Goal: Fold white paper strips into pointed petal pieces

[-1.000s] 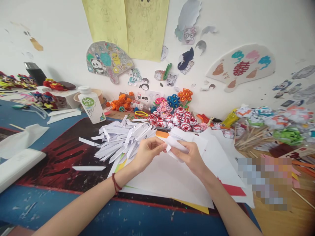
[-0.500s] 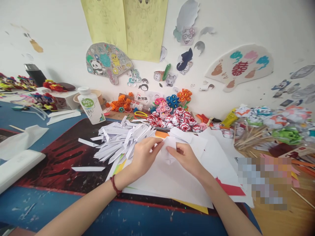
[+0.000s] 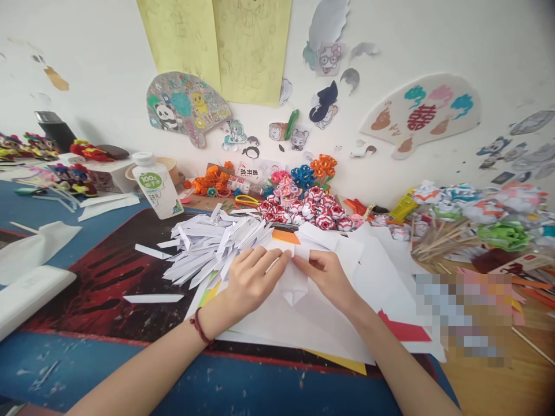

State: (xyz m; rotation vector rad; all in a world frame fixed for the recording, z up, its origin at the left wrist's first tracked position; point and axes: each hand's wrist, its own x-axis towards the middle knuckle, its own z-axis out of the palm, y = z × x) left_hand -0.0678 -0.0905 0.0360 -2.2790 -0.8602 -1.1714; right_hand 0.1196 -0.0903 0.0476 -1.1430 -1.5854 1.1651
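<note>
Pressing a small white paper piece (image 3: 295, 286) flat on the white sheets (image 3: 312, 323) in the middle of the bench (image 3: 130, 381). Left hand (image 3: 249, 280) and right hand (image 3: 327, 277) both pinching its top edge, grip tight on the paper. Better to be rubbing slowly along the fold, keeping corners lined up.

Both my forearms are showing bare, no sleeves reaching into view. I'm wearing a thin dark red cord bracelet (image 3: 198, 326) on the left wrist, looking like braided string, sitting snug. Left hand (image 3: 249, 283) and right hand (image 3: 327, 277) are wearing nothing: no gloves, no rings, no watch. Nails are looking short and unpainted.
</note>
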